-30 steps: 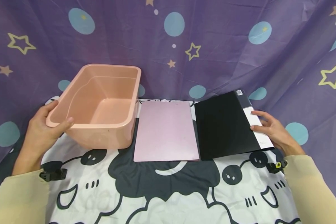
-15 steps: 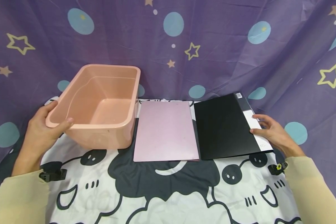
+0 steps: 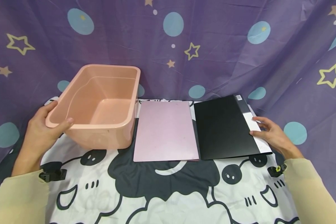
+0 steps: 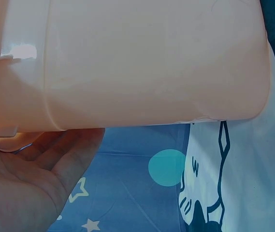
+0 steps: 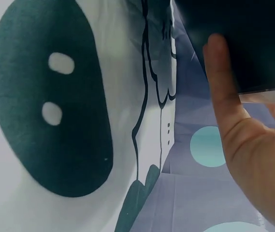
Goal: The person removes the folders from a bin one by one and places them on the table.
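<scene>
At the left in the head view, my left hand [image 3: 43, 130] grips the near left corner of a peach plastic tub [image 3: 100, 137], thumb over the rim and fingers on the outer side. The tub's inside shows bare. In the left wrist view its smooth outer wall [image 4: 161, 63] fills the top. My right hand [image 3: 275, 137] holds a black folder [image 3: 226, 127] by its spine, with the thumb [image 5: 219, 63] against the black cover. A white label strip [image 3: 253, 124] runs along that spine. Between tub and folder lies a flat pale pink folder [image 3: 166, 130].
A cloth [image 3: 168, 183] with cartoon faces covers the surface. Behind it hangs a purple curtain [image 3: 218, 68] with stars and blue ovals, close to the far edges of the tub and folders.
The spine side of the black folder has come down slightly, and my right hand has lowered with it. My left hand and the tub stay where they were.
</scene>
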The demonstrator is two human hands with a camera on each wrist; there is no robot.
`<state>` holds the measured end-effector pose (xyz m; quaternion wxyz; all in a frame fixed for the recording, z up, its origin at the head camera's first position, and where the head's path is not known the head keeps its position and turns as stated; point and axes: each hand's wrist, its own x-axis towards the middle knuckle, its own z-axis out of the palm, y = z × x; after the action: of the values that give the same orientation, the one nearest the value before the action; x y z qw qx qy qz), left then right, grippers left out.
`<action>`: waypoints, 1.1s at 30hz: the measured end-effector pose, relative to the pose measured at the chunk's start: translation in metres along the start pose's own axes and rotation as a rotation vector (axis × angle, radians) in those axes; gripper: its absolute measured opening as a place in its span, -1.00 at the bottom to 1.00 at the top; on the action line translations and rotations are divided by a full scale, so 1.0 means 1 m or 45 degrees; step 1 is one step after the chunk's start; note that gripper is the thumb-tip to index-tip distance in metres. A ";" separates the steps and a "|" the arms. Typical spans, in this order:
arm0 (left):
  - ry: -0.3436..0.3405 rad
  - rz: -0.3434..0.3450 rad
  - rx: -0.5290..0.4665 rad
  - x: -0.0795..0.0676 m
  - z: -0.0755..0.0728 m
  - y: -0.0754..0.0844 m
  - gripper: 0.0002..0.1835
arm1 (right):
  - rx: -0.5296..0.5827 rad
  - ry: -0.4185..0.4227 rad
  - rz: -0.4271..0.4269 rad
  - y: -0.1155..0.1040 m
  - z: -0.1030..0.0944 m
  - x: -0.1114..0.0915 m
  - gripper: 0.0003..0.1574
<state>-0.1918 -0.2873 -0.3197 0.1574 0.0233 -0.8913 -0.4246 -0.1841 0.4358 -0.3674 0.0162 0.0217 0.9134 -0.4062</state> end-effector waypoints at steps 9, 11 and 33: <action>0.005 0.005 0.001 0.000 0.000 -0.001 -0.09 | -0.060 0.001 0.023 0.005 0.006 -0.003 0.00; 0.005 0.008 -0.002 0.000 0.000 -0.001 -0.09 | -0.059 0.007 0.017 0.006 0.006 -0.003 -0.01; -0.015 -0.001 0.003 0.001 0.002 -0.001 -0.08 | -0.039 0.001 0.054 0.017 0.012 -0.002 -0.05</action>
<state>-0.1937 -0.2868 -0.3212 0.1520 0.0214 -0.8926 -0.4238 -0.1808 0.4381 -0.3874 0.0246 0.0409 0.9188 -0.3918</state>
